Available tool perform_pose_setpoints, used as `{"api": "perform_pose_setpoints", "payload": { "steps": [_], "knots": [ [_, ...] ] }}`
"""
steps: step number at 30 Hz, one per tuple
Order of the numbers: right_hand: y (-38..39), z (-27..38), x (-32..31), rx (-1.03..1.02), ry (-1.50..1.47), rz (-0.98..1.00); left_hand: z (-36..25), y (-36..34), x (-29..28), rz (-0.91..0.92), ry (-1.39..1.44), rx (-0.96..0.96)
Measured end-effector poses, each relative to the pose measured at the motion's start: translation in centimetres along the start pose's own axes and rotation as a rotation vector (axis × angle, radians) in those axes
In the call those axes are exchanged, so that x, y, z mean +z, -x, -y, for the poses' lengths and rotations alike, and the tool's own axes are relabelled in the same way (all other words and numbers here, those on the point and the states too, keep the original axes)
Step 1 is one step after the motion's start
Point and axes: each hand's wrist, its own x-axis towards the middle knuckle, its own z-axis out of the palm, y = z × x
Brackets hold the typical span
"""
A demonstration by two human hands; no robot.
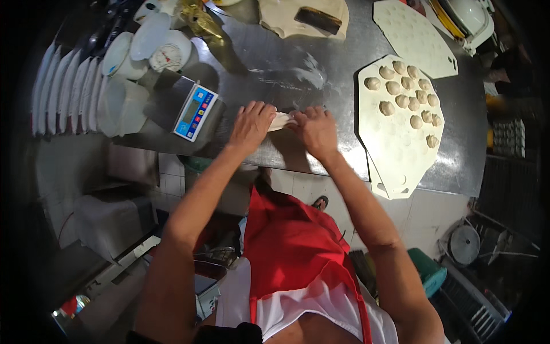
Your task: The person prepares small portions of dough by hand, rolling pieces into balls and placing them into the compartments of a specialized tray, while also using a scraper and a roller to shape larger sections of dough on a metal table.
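Near the front edge of the metal table, a pale strip of dough [279, 121] stretches between my two hands. My left hand [252, 125] is closed on its left end, fingers curled over it. At the other end my right hand [316, 131] grips the dough, its fingertips partly hidden by the hand itself. Right of my hands lies a cream-coloured board [395, 155] with round hollows. Several small shaped dough pieces [407, 83] with pinched tops sit on its far half.
To the left stands a digital scale [196, 113], with white tubs [123, 106] beyond it. A dough sheet [275, 12] at the far edge bears a dark oblong block [318, 20]. Another hollowed board [412, 37] lies at the far right. White flour streaks [311, 71] mark the metal table [258, 63].
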Motion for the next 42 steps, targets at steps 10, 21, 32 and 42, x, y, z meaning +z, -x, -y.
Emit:
{"api": "perform_pose_setpoints", "payload": {
  "steps": [10,21,32,42],
  "knots": [
    [-13.8,-6.5,8.2,0.103,0.242,-0.276,2.4,-18.3,0.7,-0.533,-0.365,0.005],
    [-2.3,-1.9,10.6,0.047,0.133,-0.178,3.1,-3.9,6.8,-0.392,-0.223,0.208],
    [-10.5,-5.4,12.9,0.149,0.408,-0.369,2.6,-13.5,5.7,-0.555,-0.248,-0.055],
    [-13.8,-9.9,9.9,0.045,0.321,-0.607,1.7,-18.5,2.7,-0.645,-0.091,0.004]
  ]
}}
